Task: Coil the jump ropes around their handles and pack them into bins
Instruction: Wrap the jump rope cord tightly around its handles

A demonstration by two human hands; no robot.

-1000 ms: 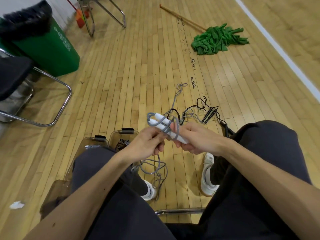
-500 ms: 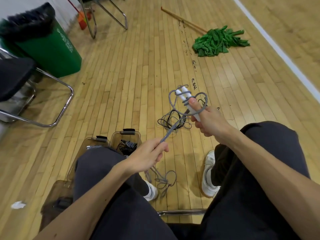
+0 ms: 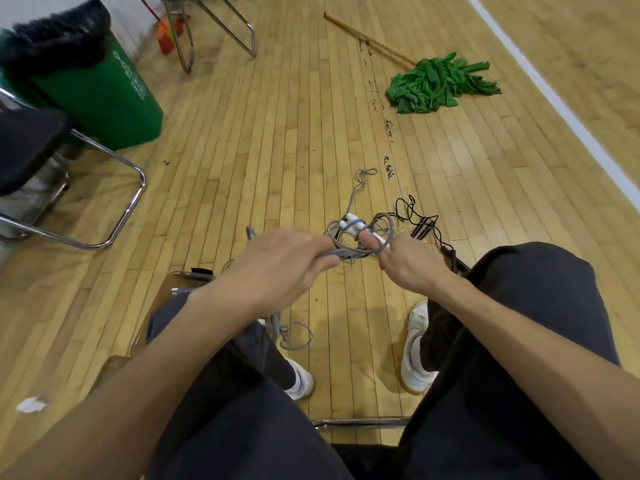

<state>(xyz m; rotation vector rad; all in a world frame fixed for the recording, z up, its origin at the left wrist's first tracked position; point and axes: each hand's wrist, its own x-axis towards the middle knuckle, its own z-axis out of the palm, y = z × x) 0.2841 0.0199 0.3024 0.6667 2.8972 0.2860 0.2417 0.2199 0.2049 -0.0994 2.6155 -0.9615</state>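
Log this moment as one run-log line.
step: coiling grey rope | left hand: grips rope strand | right hand: holds white handles, loops started | black rope: loose, uncoiled | bin: untouched

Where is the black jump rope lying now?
In the head view, the black jump rope lies on the floor right of centre, beyond the right hand.

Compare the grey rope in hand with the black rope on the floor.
The grey rope is held, right hand gripping its white handles, left hand pinching the cord; the black rope lies untouched on the floor. Grey is partly wound round its handles; black is a loose tangle with black handles. Neither is in the clear bin.
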